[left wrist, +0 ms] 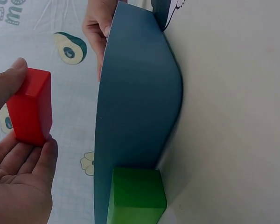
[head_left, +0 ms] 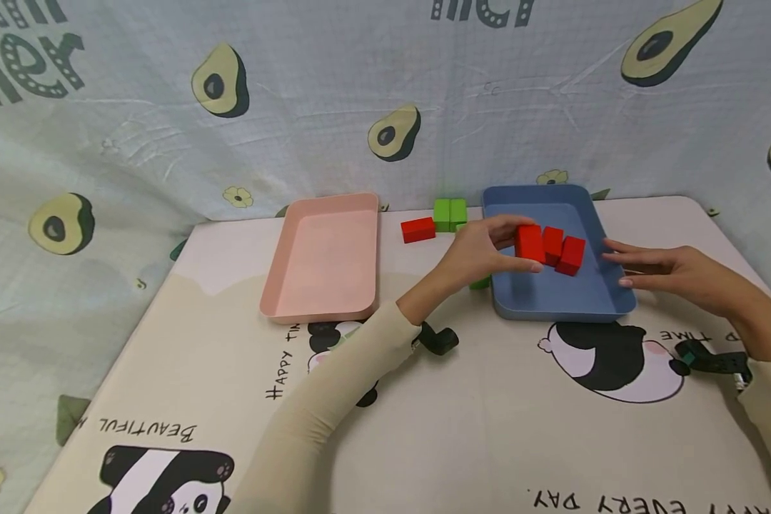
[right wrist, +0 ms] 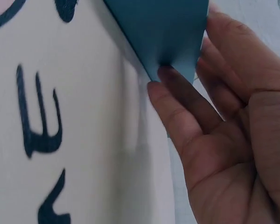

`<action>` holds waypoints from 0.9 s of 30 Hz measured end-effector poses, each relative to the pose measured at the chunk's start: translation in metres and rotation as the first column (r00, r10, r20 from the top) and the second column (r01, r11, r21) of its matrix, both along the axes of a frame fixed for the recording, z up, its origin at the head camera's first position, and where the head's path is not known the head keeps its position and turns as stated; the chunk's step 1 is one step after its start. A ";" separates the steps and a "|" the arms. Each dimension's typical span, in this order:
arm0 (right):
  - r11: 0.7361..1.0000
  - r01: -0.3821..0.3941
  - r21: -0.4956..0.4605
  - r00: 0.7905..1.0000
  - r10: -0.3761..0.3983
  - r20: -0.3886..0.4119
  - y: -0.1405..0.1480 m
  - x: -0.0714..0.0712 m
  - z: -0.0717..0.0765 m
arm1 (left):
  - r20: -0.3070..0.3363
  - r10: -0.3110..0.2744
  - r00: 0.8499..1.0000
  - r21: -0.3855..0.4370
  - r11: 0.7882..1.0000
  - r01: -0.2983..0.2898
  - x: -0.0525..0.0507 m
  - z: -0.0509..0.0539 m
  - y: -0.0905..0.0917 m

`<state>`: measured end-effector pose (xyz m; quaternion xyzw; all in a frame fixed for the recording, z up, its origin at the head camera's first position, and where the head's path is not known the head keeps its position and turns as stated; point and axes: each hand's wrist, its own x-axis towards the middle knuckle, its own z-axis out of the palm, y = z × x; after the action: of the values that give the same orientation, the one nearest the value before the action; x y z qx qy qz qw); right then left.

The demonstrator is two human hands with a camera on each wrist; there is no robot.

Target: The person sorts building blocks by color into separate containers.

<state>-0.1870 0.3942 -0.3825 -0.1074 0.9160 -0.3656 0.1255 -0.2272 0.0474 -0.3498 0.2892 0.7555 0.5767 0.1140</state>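
Observation:
My left hand [head_left: 482, 250] pinches a red block [head_left: 530, 244] between thumb and fingers, above the left part of the blue tray [head_left: 552, 303]. In the left wrist view the held block [left wrist: 31, 109] stands clear of the tray's wall [left wrist: 135, 93]. Two more red blocks, a middle one [head_left: 552, 245] and a right one [head_left: 571, 255], are in the tray. At the tray's right side, my right hand [head_left: 687, 275] has its fingers extended against the outer wall. The right wrist view shows fingertips [right wrist: 165, 95] at the tray's lower corner.
A pink tray [head_left: 324, 257] holding nothing stands to the left. Between the trays lie a red block [head_left: 417, 230] and green blocks [head_left: 450, 214], some partly hidden by my left hand. Another green block [left wrist: 137, 196] sits against the blue tray's left wall.

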 end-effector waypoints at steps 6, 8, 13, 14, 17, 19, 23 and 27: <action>1.000 -0.003 0.011 0.999 0.003 -0.041 -0.001 0.002 0.001 | -0.009 0.002 1.000 -0.024 1.000 -0.002 -0.001 0.002 0.005; 1.000 0.000 0.016 0.999 0.001 -0.045 -0.002 0.002 0.001 | -0.016 -0.001 1.000 -0.028 1.000 0.001 -0.001 0.003 0.006; 1.000 -0.001 0.006 0.999 0.001 -0.040 -0.002 0.004 0.002 | -0.016 -0.039 0.999 0.000 0.999 0.039 -0.001 0.003 0.012; 1.000 -0.001 0.011 0.999 0.001 -0.039 -0.002 0.004 0.002 | -0.015 -0.047 0.999 0.003 0.999 0.047 -0.002 0.003 0.013; 1.000 -0.008 -0.008 1.000 0.008 -0.028 -0.003 0.004 0.003 | -0.019 -0.070 0.997 0.002 0.998 0.070 -0.002 0.004 0.017; 1.000 -0.013 -0.025 1.000 0.012 -0.019 -0.003 0.004 0.003 | -0.029 -0.081 0.996 -0.010 0.997 0.081 -0.003 0.004 0.019; 0.999 -0.017 -0.028 1.000 0.017 -0.014 -0.003 0.003 0.003 | -0.035 -0.105 0.994 -0.043 0.994 0.103 -0.005 0.004 0.023; 0.999 -0.017 -0.038 1.000 0.017 -0.013 -0.002 0.003 0.002 | -0.011 -0.129 0.992 -0.090 0.988 0.127 -0.008 0.006 0.027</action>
<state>-0.1839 0.3921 -0.3805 -0.1200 0.9087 -0.3811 0.1207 -0.2353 0.0748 -0.3436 0.3367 0.7612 0.5316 0.1571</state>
